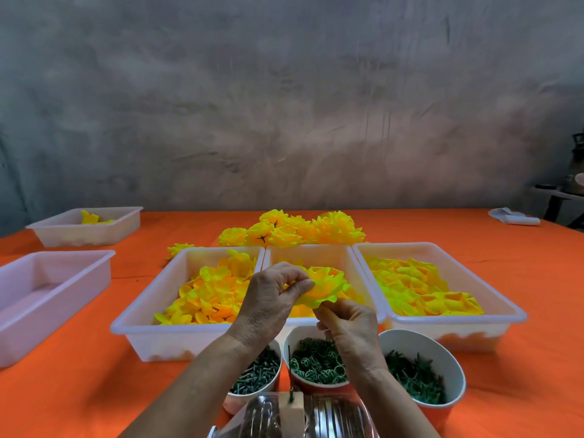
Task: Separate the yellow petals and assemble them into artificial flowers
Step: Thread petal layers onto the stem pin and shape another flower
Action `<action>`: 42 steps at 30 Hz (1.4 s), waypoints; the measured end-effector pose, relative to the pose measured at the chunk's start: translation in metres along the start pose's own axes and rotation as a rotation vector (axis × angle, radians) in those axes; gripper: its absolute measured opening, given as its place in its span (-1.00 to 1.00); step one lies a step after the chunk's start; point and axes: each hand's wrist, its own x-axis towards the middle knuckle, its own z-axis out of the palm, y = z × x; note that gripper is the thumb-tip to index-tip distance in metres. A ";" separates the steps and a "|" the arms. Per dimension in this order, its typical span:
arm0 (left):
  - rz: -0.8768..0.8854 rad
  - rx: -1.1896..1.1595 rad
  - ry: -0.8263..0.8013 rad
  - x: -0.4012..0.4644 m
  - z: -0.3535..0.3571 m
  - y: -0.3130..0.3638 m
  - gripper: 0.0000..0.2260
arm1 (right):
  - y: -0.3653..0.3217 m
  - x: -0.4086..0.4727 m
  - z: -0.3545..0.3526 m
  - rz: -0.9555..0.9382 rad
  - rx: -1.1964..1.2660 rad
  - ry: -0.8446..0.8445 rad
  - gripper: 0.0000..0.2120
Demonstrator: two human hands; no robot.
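Nearest to us, a clear ribbed object (300, 415) lies at the bottom edge; we cannot tell what it is. Behind it stand three cups: the left cup (252, 374) holds dark green pegs, the middle cup (316, 361) green rings, the right cup (423, 371) dark green pieces.

Above the cups, our left hand (268, 298) pinches the near left edge of a yellow flower (325, 286), thumb and fingers curled onto the petals. Our right hand (350, 327) grips the flower from underneath, fingers closed at its base. The flower is held in the air over the centre tray (316, 252).

The left tray (132, 324) and right tray (505, 308) hold loose yellow petals. A pile of flowers (294, 229) lies behind them. Two further trays (47, 295) sit far left, the farther containing a few petals.

All rests on an orange cloth (79, 390). A mottled grey wall (284, 105) closes the room behind.
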 end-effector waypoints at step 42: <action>-0.415 -0.086 0.337 0.074 -0.001 -0.151 -0.72 | -0.001 0.212 0.158 0.503 0.166 -0.193 -0.83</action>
